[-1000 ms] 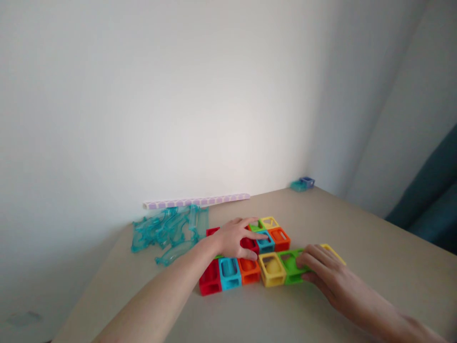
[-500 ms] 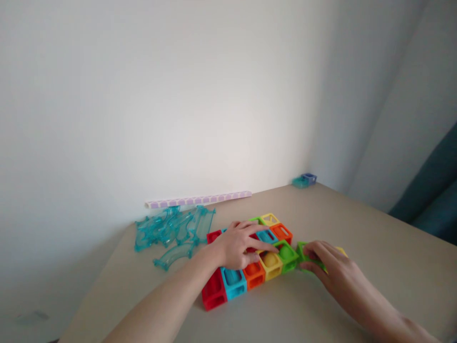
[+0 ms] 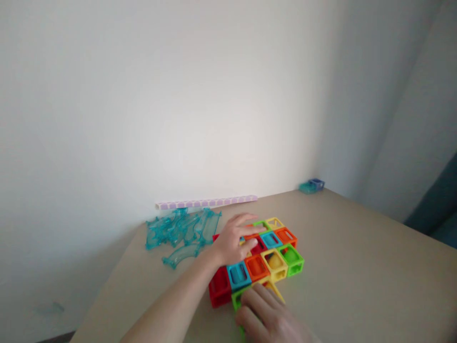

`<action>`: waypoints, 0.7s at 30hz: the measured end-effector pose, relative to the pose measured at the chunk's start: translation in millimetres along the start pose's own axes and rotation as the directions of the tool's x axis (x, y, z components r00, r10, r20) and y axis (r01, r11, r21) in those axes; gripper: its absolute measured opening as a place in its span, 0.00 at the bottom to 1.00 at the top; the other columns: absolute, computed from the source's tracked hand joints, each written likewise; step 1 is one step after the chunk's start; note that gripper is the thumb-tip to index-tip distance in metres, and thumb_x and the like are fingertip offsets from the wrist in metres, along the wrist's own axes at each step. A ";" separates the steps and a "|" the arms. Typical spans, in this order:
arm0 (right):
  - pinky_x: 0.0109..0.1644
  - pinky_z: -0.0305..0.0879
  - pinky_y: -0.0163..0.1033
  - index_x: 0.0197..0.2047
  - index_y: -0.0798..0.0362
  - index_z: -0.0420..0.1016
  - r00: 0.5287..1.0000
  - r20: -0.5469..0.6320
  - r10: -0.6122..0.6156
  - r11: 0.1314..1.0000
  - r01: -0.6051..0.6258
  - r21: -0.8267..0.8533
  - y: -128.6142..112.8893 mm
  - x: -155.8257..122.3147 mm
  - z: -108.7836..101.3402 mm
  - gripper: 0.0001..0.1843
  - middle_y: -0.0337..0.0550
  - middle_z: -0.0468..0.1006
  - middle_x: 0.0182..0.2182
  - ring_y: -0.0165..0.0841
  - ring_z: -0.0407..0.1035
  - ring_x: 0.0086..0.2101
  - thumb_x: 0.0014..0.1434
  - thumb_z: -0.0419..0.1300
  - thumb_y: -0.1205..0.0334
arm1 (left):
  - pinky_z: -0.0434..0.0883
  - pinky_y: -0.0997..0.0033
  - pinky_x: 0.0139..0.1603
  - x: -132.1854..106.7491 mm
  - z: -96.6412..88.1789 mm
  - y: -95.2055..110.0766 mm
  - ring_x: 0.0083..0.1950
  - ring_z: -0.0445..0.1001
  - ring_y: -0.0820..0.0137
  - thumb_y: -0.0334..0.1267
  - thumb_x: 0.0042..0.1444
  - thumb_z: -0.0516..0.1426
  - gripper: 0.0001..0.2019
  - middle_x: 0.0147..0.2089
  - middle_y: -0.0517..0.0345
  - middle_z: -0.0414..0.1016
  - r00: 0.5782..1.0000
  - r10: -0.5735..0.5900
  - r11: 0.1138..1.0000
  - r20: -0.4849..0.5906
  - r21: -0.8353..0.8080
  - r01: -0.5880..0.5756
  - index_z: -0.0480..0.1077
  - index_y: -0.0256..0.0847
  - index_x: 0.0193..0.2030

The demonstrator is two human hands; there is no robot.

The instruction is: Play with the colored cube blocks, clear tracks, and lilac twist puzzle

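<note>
Several coloured cube blocks (image 3: 257, 267) with open-framed sides lie joined in rows on the table: red, blue, orange, yellow and green. My left hand (image 3: 235, 240) rests over the rows' left part, fingers stretched out and apart, hiding some cubes. At the near edge of the rows, my right hand (image 3: 266, 312) is closed around a green cube block (image 3: 237, 300). A yellow cube block (image 3: 274, 289) sits beside that green one, partly covered by the fingers. Whether this pair touches the front row I cannot tell.
Clear teal track pieces (image 3: 185, 228) are heaped left of the blocks. A purple-and-white patterned strip (image 3: 207, 202) lies along the wall. Teal and dark blue pieces (image 3: 316, 185) sit in the far right corner. A dark teal curtain (image 3: 435, 209) hangs at right.
My right hand has brought the green and yellow cubes from the right side of the rows to their near front. My left hand stays over the rows, fingers lifted and spread slightly more.
</note>
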State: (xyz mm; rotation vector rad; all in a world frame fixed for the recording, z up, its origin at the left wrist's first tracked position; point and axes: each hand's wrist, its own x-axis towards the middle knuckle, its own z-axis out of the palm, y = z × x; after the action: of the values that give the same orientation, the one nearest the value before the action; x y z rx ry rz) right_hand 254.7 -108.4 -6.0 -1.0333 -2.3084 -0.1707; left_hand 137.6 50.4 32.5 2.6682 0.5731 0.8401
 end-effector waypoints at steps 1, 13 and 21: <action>0.36 0.66 0.34 0.34 0.51 0.66 1.000 0.020 -0.012 1.000 0.012 -0.010 0.6 5.7 0.3 0.07 0.42 0.74 0.33 0.32 0.67 0.31 0.65 0.52 0.63 | 0.60 0.58 0.64 -9.9 -9.4 -3.3 0.62 0.63 0.63 0.36 0.60 0.51 0.16 0.61 0.55 0.68 0.995 -0.047 0.999 -0.088 0.000 0.048 0.74 0.48 0.52; 0.61 0.52 0.60 0.60 0.49 0.66 0.976 0.178 0.129 0.991 -0.132 0.004 109.1 49.0 -59.8 0.26 0.55 0.64 0.60 0.50 0.55 0.61 0.61 0.56 0.49 | 0.69 0.53 0.54 -151.1 -41.6 -40.2 0.54 0.66 0.58 0.31 0.58 0.52 0.22 0.54 0.54 0.68 0.940 -0.294 0.815 -0.174 0.469 0.341 0.70 0.59 0.55; 0.61 0.49 0.60 0.60 0.43 0.67 0.935 0.298 0.191 0.978 -0.207 0.022 141.7 34.9 -28.6 0.26 0.52 0.68 0.56 0.48 0.62 0.56 0.61 0.54 0.45 | 0.70 0.62 0.48 -131.8 -26.3 -70.6 0.44 0.65 0.66 0.17 0.54 0.45 0.33 0.44 0.56 0.71 0.920 -0.313 0.786 -0.235 0.480 0.390 0.71 0.60 0.54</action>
State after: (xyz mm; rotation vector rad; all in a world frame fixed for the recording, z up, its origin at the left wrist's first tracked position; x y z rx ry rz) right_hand 351.3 1.6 20.0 -1.3332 -2.4327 0.1354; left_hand 2.8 57.1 -37.0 2.8108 1.4787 0.8590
